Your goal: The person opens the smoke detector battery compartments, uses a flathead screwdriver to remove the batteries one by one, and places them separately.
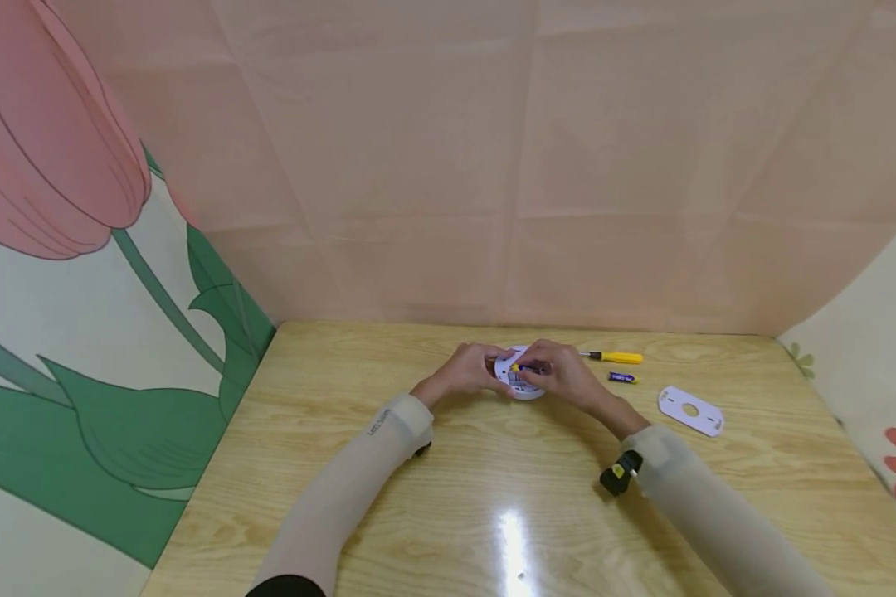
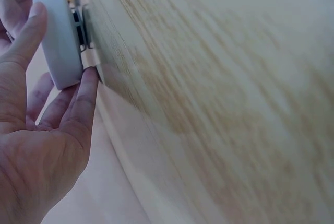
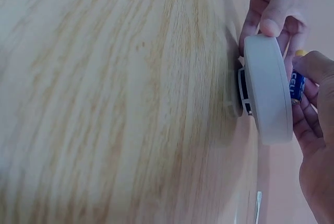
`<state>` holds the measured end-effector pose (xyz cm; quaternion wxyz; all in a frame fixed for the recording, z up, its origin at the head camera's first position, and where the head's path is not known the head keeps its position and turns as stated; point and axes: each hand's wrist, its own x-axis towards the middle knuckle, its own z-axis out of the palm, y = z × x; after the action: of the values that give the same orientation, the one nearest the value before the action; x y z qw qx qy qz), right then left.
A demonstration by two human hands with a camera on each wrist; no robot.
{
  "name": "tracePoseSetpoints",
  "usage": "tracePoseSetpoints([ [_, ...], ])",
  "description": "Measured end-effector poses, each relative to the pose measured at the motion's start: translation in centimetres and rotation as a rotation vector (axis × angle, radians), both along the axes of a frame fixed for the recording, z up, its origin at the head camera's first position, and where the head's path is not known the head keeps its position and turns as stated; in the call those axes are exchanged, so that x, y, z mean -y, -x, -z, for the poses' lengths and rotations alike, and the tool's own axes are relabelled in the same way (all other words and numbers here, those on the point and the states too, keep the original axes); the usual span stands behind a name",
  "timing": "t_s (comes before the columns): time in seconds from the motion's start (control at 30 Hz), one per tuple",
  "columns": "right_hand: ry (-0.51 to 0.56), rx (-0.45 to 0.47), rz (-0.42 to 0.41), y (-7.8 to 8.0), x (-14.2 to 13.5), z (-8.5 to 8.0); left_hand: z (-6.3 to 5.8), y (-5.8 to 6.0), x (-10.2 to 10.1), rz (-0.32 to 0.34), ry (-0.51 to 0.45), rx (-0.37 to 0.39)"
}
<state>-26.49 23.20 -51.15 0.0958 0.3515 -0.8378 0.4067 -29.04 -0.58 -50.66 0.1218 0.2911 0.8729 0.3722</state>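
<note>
A round white smoke alarm [image 1: 528, 393] is held just above the table, its back with a printed label turned up. My left hand [image 1: 466, 369] grips its left edge; in the left wrist view the thumb lies on the side wall [image 2: 58, 41] and the fingers are beneath. My right hand [image 1: 567, 377] pinches a blue battery with a yellow end [image 3: 297, 85] over the back of the alarm. Whether the battery touches its compartment is hidden by the fingers. A dark framed part [image 3: 243, 91] juts from the alarm's underside.
Right of the hands lie a yellow-handled screwdriver [image 1: 620, 357], a second battery [image 1: 623, 378] and a white oval plate [image 1: 691, 411] with a round hole. The wooden table [image 1: 493, 481] ends against a pinkish backdrop [image 1: 418, 274].
</note>
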Motion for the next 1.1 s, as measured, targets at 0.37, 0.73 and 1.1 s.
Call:
tracePoseSetpoints([
  [0.37,-0.027,0.045,0.029,-0.3,-0.6,-0.6,0.1,0.0,-0.1,-0.006,-0.001,0.007],
  [0.73,-0.073,0.069,0.069,-0.5,-1.6,-0.8,0.1,0.1,-0.1,-0.009,0.016,-0.011],
  [1.1,-0.033,-0.023,0.043,-0.7,-3.0,-0.9,0.2,0.0,-0.1,-0.010,-0.020,0.005],
])
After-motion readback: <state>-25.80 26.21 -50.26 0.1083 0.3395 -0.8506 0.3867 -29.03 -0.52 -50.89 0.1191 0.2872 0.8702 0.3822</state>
